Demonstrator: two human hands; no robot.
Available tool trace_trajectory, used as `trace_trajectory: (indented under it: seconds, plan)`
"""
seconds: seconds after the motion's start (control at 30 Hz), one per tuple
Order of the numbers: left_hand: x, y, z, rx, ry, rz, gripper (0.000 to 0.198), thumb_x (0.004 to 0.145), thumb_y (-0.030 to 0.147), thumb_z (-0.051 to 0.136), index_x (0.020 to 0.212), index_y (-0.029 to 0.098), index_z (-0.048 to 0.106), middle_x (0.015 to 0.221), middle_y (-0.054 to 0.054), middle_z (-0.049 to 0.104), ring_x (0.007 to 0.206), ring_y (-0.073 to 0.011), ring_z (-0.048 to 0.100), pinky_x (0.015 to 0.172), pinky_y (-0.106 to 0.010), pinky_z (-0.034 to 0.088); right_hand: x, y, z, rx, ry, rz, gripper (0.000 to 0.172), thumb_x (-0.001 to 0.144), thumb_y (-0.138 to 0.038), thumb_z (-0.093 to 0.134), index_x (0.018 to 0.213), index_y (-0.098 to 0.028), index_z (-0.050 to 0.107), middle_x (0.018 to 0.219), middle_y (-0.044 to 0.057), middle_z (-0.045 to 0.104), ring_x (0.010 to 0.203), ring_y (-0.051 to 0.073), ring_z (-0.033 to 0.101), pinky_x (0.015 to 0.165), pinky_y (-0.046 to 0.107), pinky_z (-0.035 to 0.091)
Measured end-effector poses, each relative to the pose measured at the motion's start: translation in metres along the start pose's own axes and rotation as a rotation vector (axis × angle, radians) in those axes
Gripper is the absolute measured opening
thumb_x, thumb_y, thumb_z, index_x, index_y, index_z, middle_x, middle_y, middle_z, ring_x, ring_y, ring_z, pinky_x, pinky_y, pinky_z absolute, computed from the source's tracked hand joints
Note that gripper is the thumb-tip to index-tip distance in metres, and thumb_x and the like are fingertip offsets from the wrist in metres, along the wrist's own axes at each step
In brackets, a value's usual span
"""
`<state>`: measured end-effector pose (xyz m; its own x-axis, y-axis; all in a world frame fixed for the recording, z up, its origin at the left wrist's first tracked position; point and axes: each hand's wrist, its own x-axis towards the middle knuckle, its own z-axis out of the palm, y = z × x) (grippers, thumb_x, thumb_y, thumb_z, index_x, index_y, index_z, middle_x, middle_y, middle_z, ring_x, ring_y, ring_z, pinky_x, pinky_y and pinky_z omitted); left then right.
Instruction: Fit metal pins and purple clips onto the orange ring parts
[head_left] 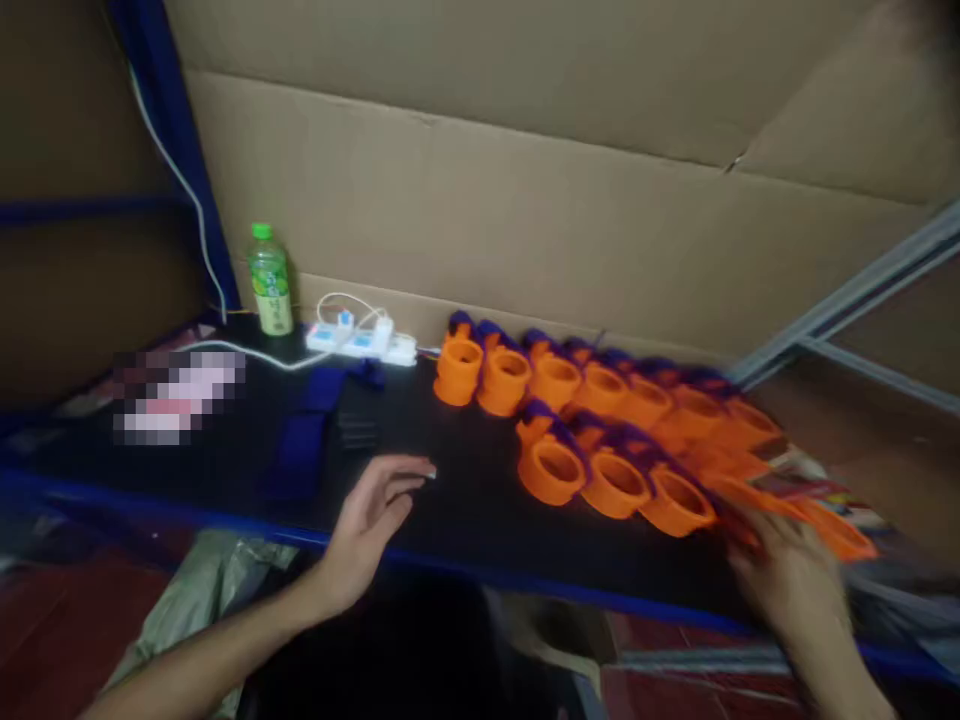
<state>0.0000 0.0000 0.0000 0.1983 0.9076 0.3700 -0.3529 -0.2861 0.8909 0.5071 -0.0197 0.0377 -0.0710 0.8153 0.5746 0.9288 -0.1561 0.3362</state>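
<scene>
My left hand (375, 515) hovers over the near part of the black table, thumb and bent fingers apart, with nothing visible between them. A tiny white patch shows at one fingertip; I cannot make out what it is. Blurred by motion, my right hand (795, 565) is at the right end of the table, against flat orange pieces (836, 525); its fingers are hard to see. Beside it runs a front row of orange cup-like rings (616, 488) with dark purple straps. A longer back row of the same orange rings (555, 385) stands behind.
Dark blue fabric strips (296, 455) and a small black stack (358, 430) lie left of centre. Behind them sit a white power strip (360, 342) with cables and a green-capped bottle (271, 285). A cardboard wall (487, 200) closes the back; metal bars (862, 290) slant at right.
</scene>
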Motion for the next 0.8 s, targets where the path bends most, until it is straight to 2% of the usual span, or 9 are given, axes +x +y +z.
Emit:
trace_trajectory:
  seconds: [0.13,0.27,0.33,0.4,0.47,0.53,0.6,0.7,0.8]
  plan:
    - [0.004,0.0,0.0,0.004,-0.009,-0.012,0.026,0.099,0.03,0.057,0.122,0.023,0.064,0.131,-0.011,0.064,0.124,-0.0292,0.059,0.108,-0.047,0.045,-0.003,0.001,-0.015,-0.081,0.062,0.041,0.042,0.092,-0.034,0.04,0.11,-0.012,0.071,0.095,0.02,0.073,0.09,0.034,0.061,0.068,0.04,0.045]
    - [0.002,0.003,-0.001,0.023,-0.007,-0.049,0.025,0.099,0.032,0.056,0.119,0.022,0.067,0.129,-0.012,0.066,0.121,-0.0299,0.061,0.107,-0.047,0.046,0.001,-0.009,-0.042,-0.104,0.263,0.07,0.039,0.094,-0.037,0.046,0.109,-0.013,0.072,0.078,0.019,0.071,0.079,0.033,0.059,0.061,0.041,0.036]
    - [0.002,0.003,-0.003,0.019,-0.03,-0.072,0.028,0.099,0.033,0.056,0.122,0.022,0.067,0.13,-0.013,0.066,0.12,-0.0302,0.062,0.107,-0.047,0.045,0.003,-0.033,-0.063,-0.023,0.424,0.079,0.035,0.093,-0.039,0.055,0.112,-0.015,0.072,0.076,0.017,0.071,0.076,0.031,0.06,0.067,0.043,0.039]
    - [0.004,0.002,-0.005,-0.016,-0.077,-0.08,0.036,0.098,0.034,0.058,0.133,0.024,0.061,0.135,-0.013,0.064,0.124,-0.0309,0.06,0.108,-0.049,0.044,0.003,-0.075,-0.088,0.199,0.513,0.031,0.036,0.088,-0.033,0.068,0.121,-0.019,0.069,0.087,0.015,0.073,0.083,0.029,0.064,0.077,0.042,0.045]
    - [0.007,0.001,-0.007,-0.08,-0.156,-0.08,0.054,0.095,0.036,0.063,0.146,0.029,0.05,0.145,-0.013,0.057,0.133,-0.0325,0.053,0.11,-0.05,0.042,0.002,-0.129,-0.115,0.569,0.458,-0.074,0.041,0.084,-0.023,0.074,0.124,-0.023,0.067,0.096,0.011,0.072,0.087,0.025,0.065,0.084,0.04,0.05]
    - [0.008,0.0,-0.007,-0.148,-0.224,-0.094,0.069,0.09,0.041,0.069,0.153,0.032,0.041,0.154,-0.012,0.048,0.14,-0.034,0.046,0.113,-0.051,0.039,0.001,-0.184,-0.139,0.883,0.256,-0.186,0.039,0.087,-0.017,0.07,0.125,-0.025,0.065,0.1,0.009,0.071,0.091,0.022,0.065,0.086,0.037,0.052]
    - [0.009,0.002,-0.007,-0.215,-0.218,-0.131,0.066,0.089,0.047,0.068,0.149,0.029,0.047,0.156,-0.013,0.045,0.14,-0.0354,0.046,0.114,-0.051,0.038,0.003,-0.229,-0.154,1.109,0.065,-0.301,0.041,0.087,-0.013,0.068,0.126,-0.026,0.065,0.099,0.006,0.071,0.092,0.02,0.065,0.087,0.036,0.053]
    - [0.01,0.006,-0.006,-0.332,-0.036,-0.205,0.055,0.096,0.055,0.051,0.131,0.015,0.065,0.14,-0.02,0.061,0.123,-0.035,0.061,0.106,-0.048,0.046,0.015,-0.265,-0.156,1.37,-0.116,-0.41,0.034,0.09,-0.014,0.066,0.122,-0.025,0.067,0.1,0.006,0.073,0.092,0.019,0.067,0.084,0.034,0.056]
    - [0.013,0.009,-0.01,-0.454,0.112,-0.302,0.064,0.097,0.061,0.042,0.113,0.007,0.072,0.1,-0.019,0.075,0.091,-0.0285,0.071,0.082,-0.037,0.056,0.035,-0.279,-0.138,1.477,-0.096,-0.313,0.021,0.097,-0.019,0.055,0.109,-0.023,0.072,0.1,0.007,0.074,0.091,0.019,0.069,0.081,0.034,0.056]
